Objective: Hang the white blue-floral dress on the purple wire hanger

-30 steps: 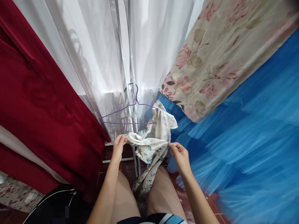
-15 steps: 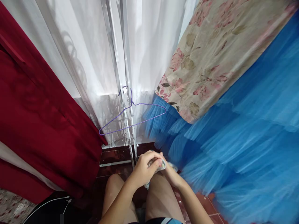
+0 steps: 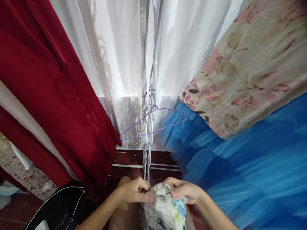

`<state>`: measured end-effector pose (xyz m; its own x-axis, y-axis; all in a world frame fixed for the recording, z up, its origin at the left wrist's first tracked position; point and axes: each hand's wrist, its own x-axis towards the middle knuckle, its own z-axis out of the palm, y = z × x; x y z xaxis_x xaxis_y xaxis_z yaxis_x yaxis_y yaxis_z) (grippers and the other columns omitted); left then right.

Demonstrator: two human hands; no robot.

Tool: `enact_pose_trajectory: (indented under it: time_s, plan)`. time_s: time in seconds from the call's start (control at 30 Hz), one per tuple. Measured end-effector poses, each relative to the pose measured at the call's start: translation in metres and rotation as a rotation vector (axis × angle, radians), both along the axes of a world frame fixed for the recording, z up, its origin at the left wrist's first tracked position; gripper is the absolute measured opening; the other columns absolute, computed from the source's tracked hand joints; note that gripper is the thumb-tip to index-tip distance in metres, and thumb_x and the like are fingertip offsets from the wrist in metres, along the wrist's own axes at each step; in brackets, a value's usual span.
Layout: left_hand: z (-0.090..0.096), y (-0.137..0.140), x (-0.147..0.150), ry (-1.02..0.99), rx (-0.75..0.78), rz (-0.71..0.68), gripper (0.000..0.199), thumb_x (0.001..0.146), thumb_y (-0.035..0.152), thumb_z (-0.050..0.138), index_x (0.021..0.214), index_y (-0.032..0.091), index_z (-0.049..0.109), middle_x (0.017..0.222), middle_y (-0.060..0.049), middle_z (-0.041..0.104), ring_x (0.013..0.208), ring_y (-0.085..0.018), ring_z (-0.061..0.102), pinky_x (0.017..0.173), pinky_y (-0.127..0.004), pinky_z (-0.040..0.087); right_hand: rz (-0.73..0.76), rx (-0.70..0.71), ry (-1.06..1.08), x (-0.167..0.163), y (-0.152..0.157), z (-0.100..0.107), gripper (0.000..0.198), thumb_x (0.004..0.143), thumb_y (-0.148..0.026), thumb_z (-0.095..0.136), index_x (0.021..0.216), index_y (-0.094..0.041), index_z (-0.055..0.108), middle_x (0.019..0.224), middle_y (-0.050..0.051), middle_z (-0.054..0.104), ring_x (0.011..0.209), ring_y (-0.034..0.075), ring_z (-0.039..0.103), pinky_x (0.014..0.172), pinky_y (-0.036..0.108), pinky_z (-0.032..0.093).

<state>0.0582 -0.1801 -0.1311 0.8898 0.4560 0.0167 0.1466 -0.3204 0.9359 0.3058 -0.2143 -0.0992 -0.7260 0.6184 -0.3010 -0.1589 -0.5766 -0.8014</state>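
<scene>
Low in the view, a bunched piece of white floral fabric (image 3: 165, 207) with blue, yellow and dark green print lies between my hands, above my legs. My left hand (image 3: 137, 191) pinches its left upper edge with thumb and fingers. On the opposite side, my right hand (image 3: 185, 190) grips the fabric's top right edge, thumb on top. Whether it is a garment or a plain cloth I cannot tell. Beyond my hands, a purple wire hanger (image 3: 153, 130) hangs bare on a narrow white metal stand (image 3: 148, 166).
A red curtain-like cloth (image 3: 64, 105) hangs at left, white curtains (image 3: 120, 48) behind. To the right hang a beige floral cloth (image 3: 240, 86) and a blue tulle skirt (image 3: 240, 166). A black round surface (image 3: 55, 210) with a white cable (image 3: 78, 204) stands low left.
The fabric, earlier mostly hidden in my closed hands, now shows as a larger spread between them. My hands have moved apart and nearer to me. The view has shifted left.
</scene>
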Motion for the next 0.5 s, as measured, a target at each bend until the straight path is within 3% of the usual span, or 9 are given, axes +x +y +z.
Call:
enact_pose_trajectory:
  time_s: [0.13, 0.27, 0.37, 0.43, 0.5]
  plan:
    - [0.007, -0.004, 0.001, 0.042, 0.487, -0.039, 0.051, 0.070, 0.068, 0.071, 0.060, 0.019, 0.066, 0.076, -0.005, 0.063, 0.086, -0.022, 0.057, 0.098, -0.040, 0.037, 0.375, 0.279, -0.228, 0.004, 0.008, 0.037, 0.035, 0.068, -0.042, 0.082, 0.078, -0.010, 0.070, 0.065, -0.002, 0.057, 0.057, 0.009, 0.047, 0.055, 0.019, 0.039]
    - [0.016, 0.005, 0.003, 0.211, 0.817, -0.042, 0.032, 0.073, 0.052, 0.074, 0.074, 0.020, 0.072, 0.085, -0.005, 0.063, 0.098, -0.025, 0.054, 0.107, -0.046, 0.028, 0.513, 0.517, -0.365, 0.001, 0.005, 0.086, 0.030, 0.078, -0.040, 0.074, 0.084, -0.011, 0.069, 0.072, -0.002, 0.056, 0.066, 0.011, 0.047, 0.061, 0.020, 0.041]
    - [0.019, 0.025, -0.001, 0.358, 0.930, 0.011, 0.014, 0.073, 0.032, 0.074, 0.073, 0.018, 0.071, 0.089, -0.006, 0.062, 0.098, -0.025, 0.053, 0.099, -0.042, 0.033, 0.512, 0.541, -0.407, 0.008, -0.002, 0.116, 0.026, 0.081, -0.038, 0.070, 0.081, -0.011, 0.068, 0.070, -0.002, 0.053, 0.065, 0.011, 0.044, 0.059, 0.021, 0.039]
    - [0.024, 0.042, -0.010, 0.385, 0.922, 0.072, 0.014, 0.073, 0.031, 0.074, 0.069, 0.018, 0.069, 0.090, -0.006, 0.062, 0.098, -0.024, 0.053, 0.095, -0.039, 0.035, 0.454, 0.549, -0.449, 0.020, -0.007, 0.128, 0.024, 0.081, -0.036, 0.070, 0.077, -0.012, 0.067, 0.067, -0.003, 0.048, 0.062, 0.011, 0.041, 0.057, 0.021, 0.038]
    - [0.032, 0.059, -0.026, 0.388, 0.884, 0.180, 0.020, 0.074, 0.036, 0.074, 0.067, 0.018, 0.068, 0.094, -0.005, 0.063, 0.099, -0.025, 0.053, 0.092, -0.038, 0.035, 0.229, 0.601, -0.506, 0.035, -0.007, 0.133, 0.021, 0.077, -0.031, 0.073, 0.070, -0.013, 0.065, 0.063, -0.003, 0.047, 0.059, 0.010, 0.039, 0.054, 0.022, 0.036]
